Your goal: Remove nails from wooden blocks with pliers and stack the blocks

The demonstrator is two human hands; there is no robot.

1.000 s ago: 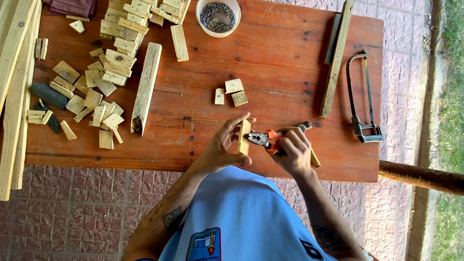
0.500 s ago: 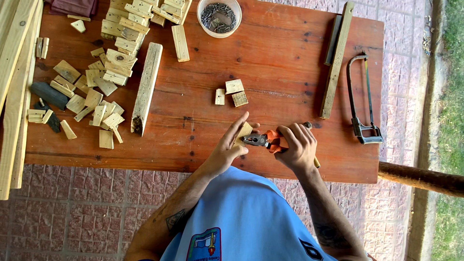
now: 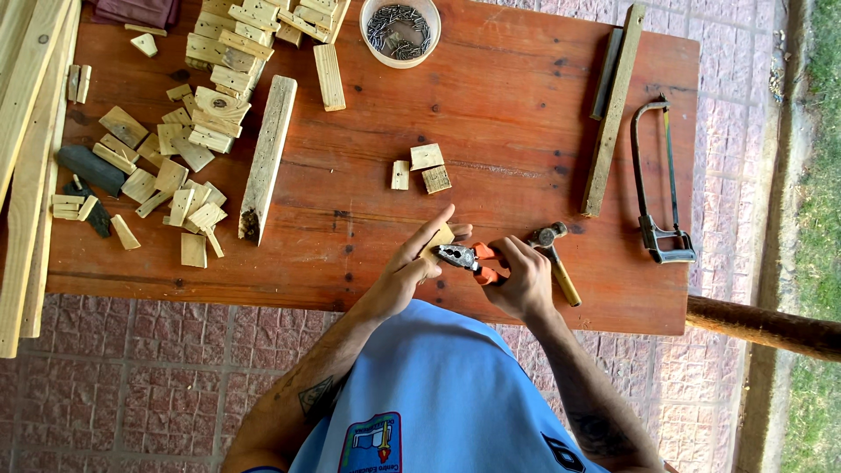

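Pliers (image 3: 464, 258) with orange handles sit in my right hand (image 3: 524, 278), whose fingers are wrapped around the handles near the bench's front edge, a little right of its middle. My left hand (image 3: 410, 263) pinches a small wood block (image 3: 438, 238) between thumb and fingers, and the metal nose of the pliers meets that block; I cannot tell whether the nose grips anything there. A hammer (image 3: 555, 259) lies on the bench (image 3: 508, 114) just beside my right hand, its head pointing away from me. Three small wooden pieces (image 3: 422, 168) lie together near the bench's middle, apart from my hands. A white bowl of nails (image 3: 401, 28) stands at the far edge. A long wooden strip (image 3: 266, 158) lies left of centre, and a heap of wood offcuts (image 3: 184, 149) covers the left end. A hacksaw (image 3: 659, 184) rests at the right edge, beside a long batten (image 3: 613, 114).
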